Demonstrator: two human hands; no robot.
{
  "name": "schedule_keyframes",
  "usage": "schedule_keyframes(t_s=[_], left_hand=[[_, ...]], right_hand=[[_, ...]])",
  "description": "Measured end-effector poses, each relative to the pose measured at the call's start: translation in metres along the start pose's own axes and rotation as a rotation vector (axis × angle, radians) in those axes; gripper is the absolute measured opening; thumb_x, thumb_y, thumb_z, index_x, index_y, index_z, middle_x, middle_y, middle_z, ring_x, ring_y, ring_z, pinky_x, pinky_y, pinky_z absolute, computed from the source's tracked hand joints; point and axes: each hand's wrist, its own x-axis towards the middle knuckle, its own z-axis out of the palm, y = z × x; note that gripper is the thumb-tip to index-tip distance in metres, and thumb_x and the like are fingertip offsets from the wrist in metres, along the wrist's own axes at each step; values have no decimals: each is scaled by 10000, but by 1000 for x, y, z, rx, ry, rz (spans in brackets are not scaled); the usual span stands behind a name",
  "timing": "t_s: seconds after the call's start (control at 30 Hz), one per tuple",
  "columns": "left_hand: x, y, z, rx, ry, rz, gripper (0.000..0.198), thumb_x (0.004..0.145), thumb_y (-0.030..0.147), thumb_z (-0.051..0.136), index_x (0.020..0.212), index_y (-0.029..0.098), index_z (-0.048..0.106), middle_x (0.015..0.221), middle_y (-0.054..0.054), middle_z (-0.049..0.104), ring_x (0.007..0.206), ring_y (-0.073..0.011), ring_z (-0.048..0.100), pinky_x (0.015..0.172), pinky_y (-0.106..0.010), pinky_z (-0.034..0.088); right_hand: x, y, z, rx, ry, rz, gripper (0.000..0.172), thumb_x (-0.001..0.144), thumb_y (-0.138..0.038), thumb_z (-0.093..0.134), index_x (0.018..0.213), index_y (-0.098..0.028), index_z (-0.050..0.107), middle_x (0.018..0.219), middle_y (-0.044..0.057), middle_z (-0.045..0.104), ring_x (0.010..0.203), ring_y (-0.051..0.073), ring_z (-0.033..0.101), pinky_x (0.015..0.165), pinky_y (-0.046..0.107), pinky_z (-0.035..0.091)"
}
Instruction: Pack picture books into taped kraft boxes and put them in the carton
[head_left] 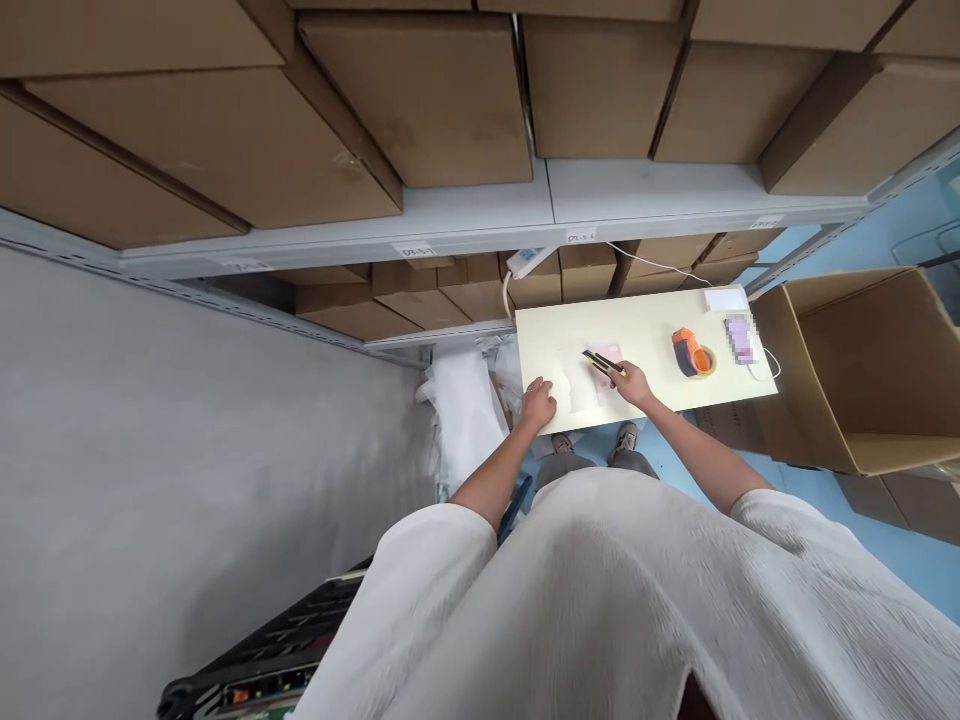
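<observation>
My right hand (634,383) is closed round a yellow and black utility knife (602,363), its tip over a pink flat packet (606,356) on the pale table (652,320). My left hand (538,402) rests near the table's front left edge, fingers curled on a whitish wrapped item (571,388) that is hard to make out.
An orange tape dispenser (693,353), a white slip (725,299) and a purple object (739,338) with a white cable lie on the table's right. A large open cardboard box (855,360) stands right. Shelves of brown cartons (420,90) run behind. White wrapping (465,410) is heaped left of the table.
</observation>
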Motion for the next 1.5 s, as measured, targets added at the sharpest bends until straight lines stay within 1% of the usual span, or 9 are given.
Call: schedule_keyframes(t_s=[0.1, 0.33, 0.57, 0.77, 0.9, 1.07, 1.3, 1.4, 1.5], left_hand=[[-4, -15, -3, 13, -37, 16, 559, 987, 173, 558, 1544, 182, 612, 1772, -139, 469, 1672, -291, 395, 1360, -451, 385], [-15, -30, 1, 20, -96, 103, 621, 997, 136, 532, 1618, 131, 543, 1844, -149, 338, 1724, -272, 305, 1397, -427, 321], [-24, -32, 3, 22, -95, 134, 624, 1027, 126, 464, 1650, 115, 503, 1855, -161, 299, 1732, -282, 283, 1387, -490, 325], [-27, -33, 2, 18, -86, 143, 637, 1018, 118, 484, 1654, 150, 510, 1860, -136, 300, 1735, -270, 275, 1386, -488, 324], [-26, -33, 2, 7, -87, 145, 675, 1003, 93, 477, 1676, 133, 480, 1856, -144, 309, 1734, -269, 276, 1391, -474, 315], [-21, -35, 4, -30, -72, 133, 748, 971, 48, 449, 1715, 123, 433, 1841, -125, 356, 1723, -250, 309, 1396, -434, 311], [-22, -38, 9, -54, -64, 124, 850, 916, 57, 524, 1751, 151, 401, 1827, -103, 385, 1720, -280, 317, 1412, -471, 306], [-25, -39, 12, -51, -77, 118, 819, 930, 57, 511, 1739, 131, 413, 1836, -116, 361, 1721, -271, 313, 1416, -450, 296], [-26, -39, 11, -33, -89, 112, 778, 947, 47, 475, 1720, 125, 436, 1837, -119, 362, 1720, -251, 316, 1410, -430, 297]], right_hand=[[-1, -10, 21, -59, 40, 29, 231, 989, -474, 636, 920, -254, 619, 734, 12, 765, 717, 200, 685, 679, 271, 510], [17, -31, 68, -170, -46, 104, 176, 1054, -397, 616, 958, -249, 622, 741, 16, 786, 759, 193, 714, 659, 244, 476], [50, -46, 89, -231, -62, 118, 168, 1091, -387, 593, 1037, -234, 640, 824, 43, 814, 782, 200, 719, 653, 258, 478], [50, -41, 88, -273, -92, 162, 172, 1102, -391, 605, 1064, -226, 641, 852, 40, 820, 673, 163, 683, 641, 245, 491], [34, -32, 81, -270, -145, 171, 159, 1096, -371, 615, 1061, -220, 644, 807, 23, 814, 566, 137, 629, 595, 239, 489], [6, -15, 69, -264, -257, 157, 174, 1046, -360, 687, 947, -219, 659, 699, 22, 780, 491, 147, 596, 525, 260, 474], [-29, 11, 55, -312, -354, 140, 230, 930, -384, 773, 788, -224, 687, 610, 18, 742, 493, 153, 593, 528, 257, 449], [-38, 16, 52, -332, -381, 150, 260, 935, -388, 766, 748, -223, 691, 615, 38, 737, 516, 171, 598, 555, 279, 455], [-40, 15, 50, -305, -341, 132, 300, 965, -431, 740, 757, -218, 706, 620, 51, 728, 558, 185, 610, 573, 283, 454]])
